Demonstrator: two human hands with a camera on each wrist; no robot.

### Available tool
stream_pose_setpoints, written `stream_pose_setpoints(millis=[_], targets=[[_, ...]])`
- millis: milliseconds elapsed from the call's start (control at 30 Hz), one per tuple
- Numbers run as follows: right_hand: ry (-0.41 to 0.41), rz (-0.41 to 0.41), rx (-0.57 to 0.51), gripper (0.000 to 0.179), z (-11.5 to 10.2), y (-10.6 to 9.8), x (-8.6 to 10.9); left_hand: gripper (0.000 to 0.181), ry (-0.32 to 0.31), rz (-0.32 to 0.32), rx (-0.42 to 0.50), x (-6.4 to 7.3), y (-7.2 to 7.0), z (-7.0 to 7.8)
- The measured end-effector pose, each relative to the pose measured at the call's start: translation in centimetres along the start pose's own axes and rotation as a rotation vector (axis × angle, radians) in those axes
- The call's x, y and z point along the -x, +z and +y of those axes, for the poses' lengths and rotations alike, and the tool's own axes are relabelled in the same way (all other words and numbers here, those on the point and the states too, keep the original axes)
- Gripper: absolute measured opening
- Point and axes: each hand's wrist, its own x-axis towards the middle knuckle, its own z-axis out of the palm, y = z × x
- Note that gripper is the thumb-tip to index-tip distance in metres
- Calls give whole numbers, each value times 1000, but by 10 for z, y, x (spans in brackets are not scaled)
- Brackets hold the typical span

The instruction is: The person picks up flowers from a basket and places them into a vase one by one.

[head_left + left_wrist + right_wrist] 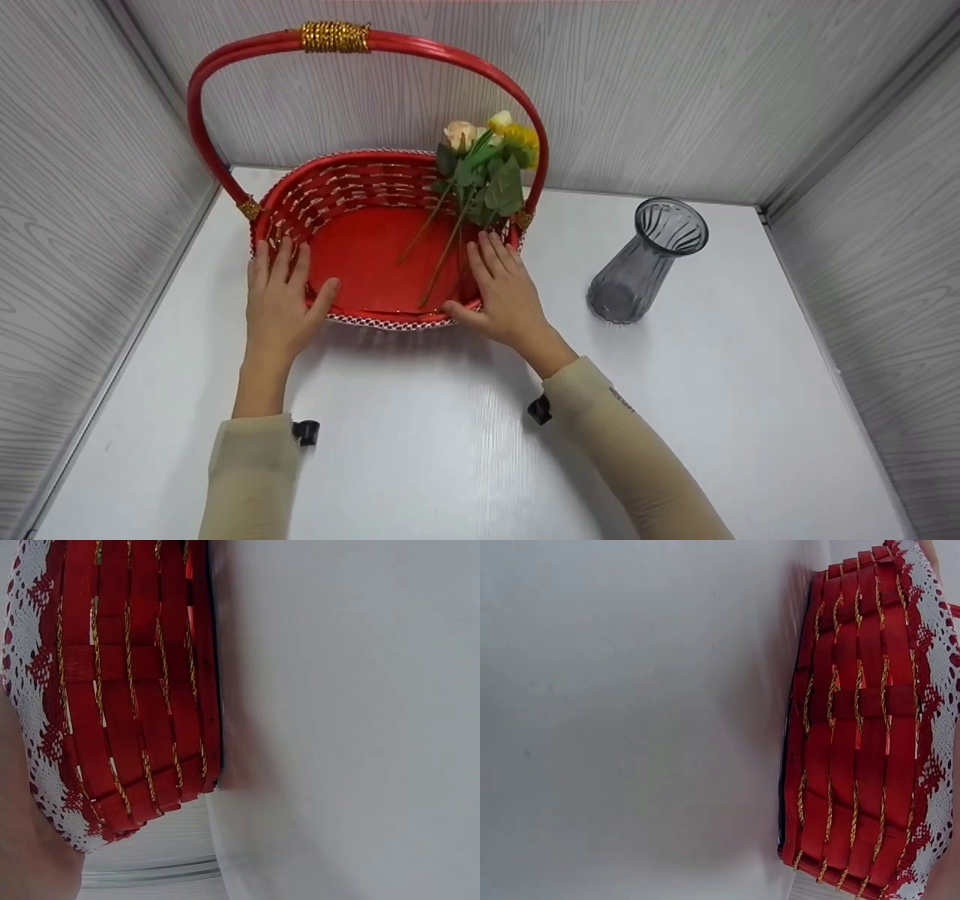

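Observation:
A red woven basket [375,262] with a tall arched handle [457,56] stands on the white table. My left hand [281,304] rests on its left front rim, fingers extended. On the right front rim lies my right hand [506,292], its fingers straight and the thumb spread along the edge. Artificial flowers [480,169] lean in the basket's right end, stems slanting down to its floor, with peach, white and yellow heads. Both wrist views show the basket's woven side, gold cord and white lace trim [34,690] close up, with only part of each hand at the rim.
To the right, a grey ribbed glass vase [645,262] stands upright on the white table [420,450]. Wood-grain panels [660,97] close in the back, left and right of the table. The basket sits near the back panel.

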Motion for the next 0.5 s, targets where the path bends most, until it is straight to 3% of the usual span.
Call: stream_pose_setpoints(millis=[500], targets=[[-16,23,-12,96,-1,1,1,80,4,-12,-12,0,1,-5]])
